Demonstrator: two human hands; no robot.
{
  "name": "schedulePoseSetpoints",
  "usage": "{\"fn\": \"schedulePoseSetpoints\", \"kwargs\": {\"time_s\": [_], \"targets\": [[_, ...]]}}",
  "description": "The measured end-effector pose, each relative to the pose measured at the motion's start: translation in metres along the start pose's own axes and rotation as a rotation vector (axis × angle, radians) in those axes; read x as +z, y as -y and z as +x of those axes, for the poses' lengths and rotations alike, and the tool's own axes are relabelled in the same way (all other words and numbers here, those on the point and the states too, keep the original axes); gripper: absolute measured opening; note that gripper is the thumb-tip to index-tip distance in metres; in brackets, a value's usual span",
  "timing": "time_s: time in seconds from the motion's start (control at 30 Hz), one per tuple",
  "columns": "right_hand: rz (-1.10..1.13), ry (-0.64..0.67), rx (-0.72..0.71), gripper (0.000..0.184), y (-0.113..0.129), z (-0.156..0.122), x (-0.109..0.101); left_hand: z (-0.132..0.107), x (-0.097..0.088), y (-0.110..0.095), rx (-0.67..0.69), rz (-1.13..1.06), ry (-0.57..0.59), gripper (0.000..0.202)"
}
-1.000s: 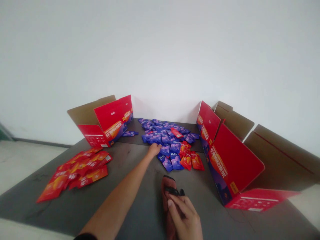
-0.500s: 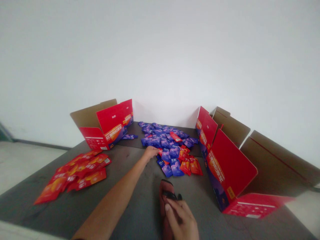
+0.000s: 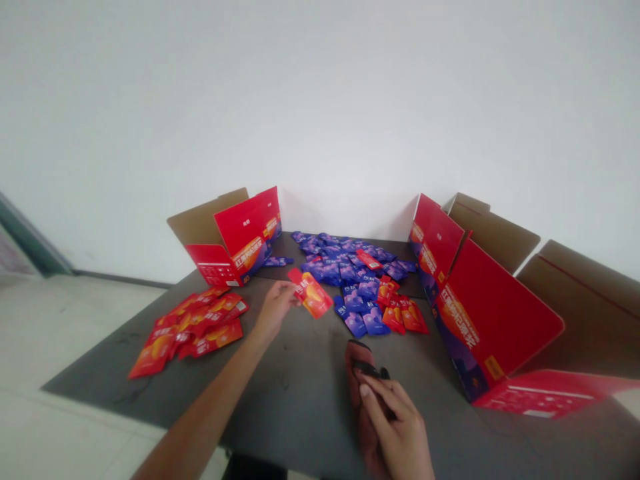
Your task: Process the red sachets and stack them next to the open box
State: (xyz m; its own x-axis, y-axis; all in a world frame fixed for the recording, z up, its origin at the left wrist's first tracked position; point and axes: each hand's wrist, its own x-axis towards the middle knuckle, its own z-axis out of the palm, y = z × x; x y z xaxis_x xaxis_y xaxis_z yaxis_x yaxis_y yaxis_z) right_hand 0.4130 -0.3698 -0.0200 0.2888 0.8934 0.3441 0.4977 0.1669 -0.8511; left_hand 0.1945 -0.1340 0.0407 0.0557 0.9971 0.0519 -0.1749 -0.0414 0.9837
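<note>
Left hand (image 3: 277, 308) pinches one corner of a red-and-orange packet (image 3: 315, 297) between thumb and fingers, holding it tilted, apparently just above the table (image 3: 295, 387), between the heap of red packets (image 3: 193, 330) and the purple ones. Right hand (image 3: 400, 420) closes its thumb and fingertips on a reddish-brown case (image 3: 355, 383), long and soft-looking, with a dark rim and a black fitting near its far end.

Every packet looks flat and smooth, with a short narrow neck on those I see clearly. Red ones overlap on the left; crumpled-looking purple packets (image 3: 337, 257) spread toward the white wall (image 3: 320, 120), one red packet (image 3: 369, 259) lying on top. Nearer me, a smaller mixed cluster sits beside them.

Stiff cardboard boxes, red outside and plain brown inside, stand with flaps up: a left box (image 3: 245, 227) and a row on the right (image 3: 500, 307). Their raised sides hide whatever they contain. The nearest right flap runs out of sight, the case's lower end is covered by the hand, and a black shape (image 3: 255, 467) at the table's near edge is cut off.
</note>
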Motion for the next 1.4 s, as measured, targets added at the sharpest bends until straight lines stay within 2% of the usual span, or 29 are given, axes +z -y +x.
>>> {"fn": "schedulePoseSetpoints", "kwargs": {"time_s": [0.1,0.2,0.3,0.4,0.5,0.63,0.73,0.87,0.97,1.13,1.3,1.4], "targets": [[-0.01,-0.008,0.004,0.029,0.0,0.0,-0.002,-0.035,-0.027,-0.01,0.015,0.043,0.054,0.035],[-0.016,-0.031,0.005,0.029,0.002,0.0,-0.003,-0.072,-0.044,-0.006,-0.068,0.142,0.205,0.033],[-0.018,-0.06,0.006,0.029,0.004,0.0,-0.003,-0.102,-0.051,0.01,-0.102,0.339,0.392,0.028],[-0.036,-0.065,0.013,0.03,0.006,0.001,-0.002,-0.116,-0.05,0.025,-0.028,0.543,0.49,0.023],[-0.048,-0.051,0.023,0.031,0.007,0.001,-0.002,-0.116,-0.046,0.033,0.021,0.633,0.485,0.021],[-0.061,-0.052,0.037,0.03,0.007,0.0,-0.003,-0.116,-0.041,0.036,0.104,0.708,0.422,0.025],[-0.071,-0.062,0.046,0.03,0.007,0.0,-0.002,-0.132,-0.042,0.038,0.256,0.804,0.374,0.038],[-0.073,-0.064,0.053,0.029,0.008,-0.001,-0.001,-0.172,-0.058,0.041,0.553,1.026,0.408,0.041],[-0.078,-0.07,0.045,0.031,0.011,0.0,-0.001,-0.2,-0.074,0.04,0.666,1.12,0.478,0.039],[-0.109,-0.062,0.033,0.031,0.013,0.0,0.001,-0.218,-0.093,0.044,0.875,1.199,0.532,0.04],[-0.167,-0.005,0.008,0.031,0.014,0.001,0.001,-0.221,-0.099,0.048,0.931,1.256,0.567,0.036],[-0.212,0.072,-0.062,0.03,0.021,0.011,-0.002,-0.224,-0.101,0.046,0.936,1.237,0.617,0.036]]}}
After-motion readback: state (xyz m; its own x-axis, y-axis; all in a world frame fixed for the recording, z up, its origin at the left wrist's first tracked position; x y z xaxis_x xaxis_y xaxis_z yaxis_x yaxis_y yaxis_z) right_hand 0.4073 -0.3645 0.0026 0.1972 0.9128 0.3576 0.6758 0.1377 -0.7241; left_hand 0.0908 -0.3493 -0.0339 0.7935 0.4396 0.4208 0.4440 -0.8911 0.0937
